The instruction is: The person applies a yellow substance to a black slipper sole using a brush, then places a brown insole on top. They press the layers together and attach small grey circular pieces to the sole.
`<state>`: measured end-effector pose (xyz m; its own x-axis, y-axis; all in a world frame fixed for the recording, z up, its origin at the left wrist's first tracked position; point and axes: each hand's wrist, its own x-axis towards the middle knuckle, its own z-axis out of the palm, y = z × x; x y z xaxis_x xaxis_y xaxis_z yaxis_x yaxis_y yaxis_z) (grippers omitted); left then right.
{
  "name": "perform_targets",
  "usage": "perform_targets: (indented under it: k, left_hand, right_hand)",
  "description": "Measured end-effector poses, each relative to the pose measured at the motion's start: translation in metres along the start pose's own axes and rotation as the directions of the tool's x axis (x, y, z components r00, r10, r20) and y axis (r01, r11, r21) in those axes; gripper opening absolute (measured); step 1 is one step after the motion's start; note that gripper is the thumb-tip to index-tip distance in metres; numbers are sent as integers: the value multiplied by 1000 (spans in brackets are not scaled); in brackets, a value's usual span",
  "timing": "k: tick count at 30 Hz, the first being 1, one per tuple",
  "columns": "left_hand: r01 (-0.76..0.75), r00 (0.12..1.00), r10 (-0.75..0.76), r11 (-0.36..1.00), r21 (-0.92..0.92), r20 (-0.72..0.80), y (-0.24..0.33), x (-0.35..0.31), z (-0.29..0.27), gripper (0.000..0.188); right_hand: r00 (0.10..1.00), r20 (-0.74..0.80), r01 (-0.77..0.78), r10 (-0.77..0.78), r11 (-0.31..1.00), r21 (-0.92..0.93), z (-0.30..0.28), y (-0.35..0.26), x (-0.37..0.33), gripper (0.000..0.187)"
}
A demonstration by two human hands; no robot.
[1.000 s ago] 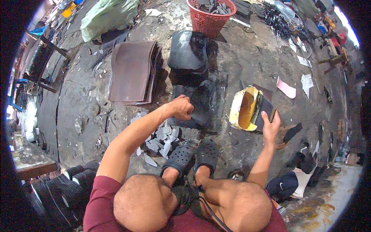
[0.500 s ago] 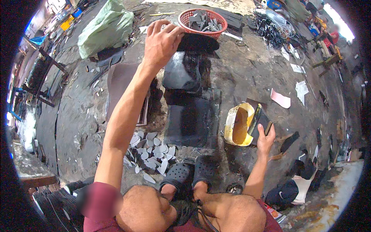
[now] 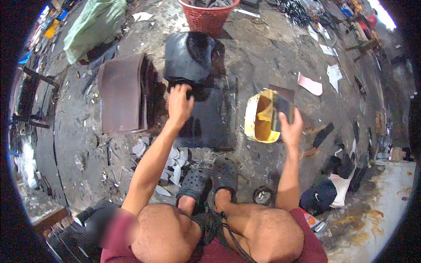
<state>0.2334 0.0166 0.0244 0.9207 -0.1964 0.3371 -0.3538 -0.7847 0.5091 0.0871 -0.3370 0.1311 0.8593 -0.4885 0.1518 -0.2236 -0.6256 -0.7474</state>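
My left hand point(image 3: 180, 105) is over the far left part of a glossy black sheet point(image 3: 212, 127) on the floor, beside a black-covered block point(image 3: 186, 59). Its fingers are curled together, and a dark thing at their tips is too blurred to name. On the right, my right hand point(image 3: 291, 125) grips a flat dark glue spreader point(image 3: 283, 107). The spreader leans into the right side of a cut-open plastic container point(image 3: 250, 122) holding yellow glue point(image 3: 268, 127). Grey-white teardrop-shaped pieces point(image 3: 175, 162) lie in a pile, partly hidden by my left forearm.
A red basket point(image 3: 206, 19) of grey pieces stands at the far side. Stacked brown sheets point(image 3: 120, 94) lie left of my left hand. A green sack point(image 3: 96, 26) is at far left; a pink scrap point(image 3: 309, 84) and dark cap point(image 3: 318, 197) lie to the right.
My left hand has come back from beside the basket to the black sheet. The spreader in my right hand now stands closer in against the glue container. The view has shifted.
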Motion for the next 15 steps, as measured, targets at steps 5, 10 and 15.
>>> perform_targets:
  k: [5, 10, 15]
  left_hand:
    - [-182, 832, 133, 982, 40, 539, 2, -131, -9, 77]
    - [-307, 805, 244, 951, 29, 540, -16, -163, -11, 72]
    - [-284, 813, 276, 957, -64, 513, -2, -163, -10, 61]
  right_hand:
    - [997, 43, -53, 69, 953, -298, 36, 13, -1, 44]
    - [992, 35, -101, 124, 917, -386, 54, 2, -6, 51]
    - [995, 94, 16, 39, 850, -527, 61, 18, -5, 48]
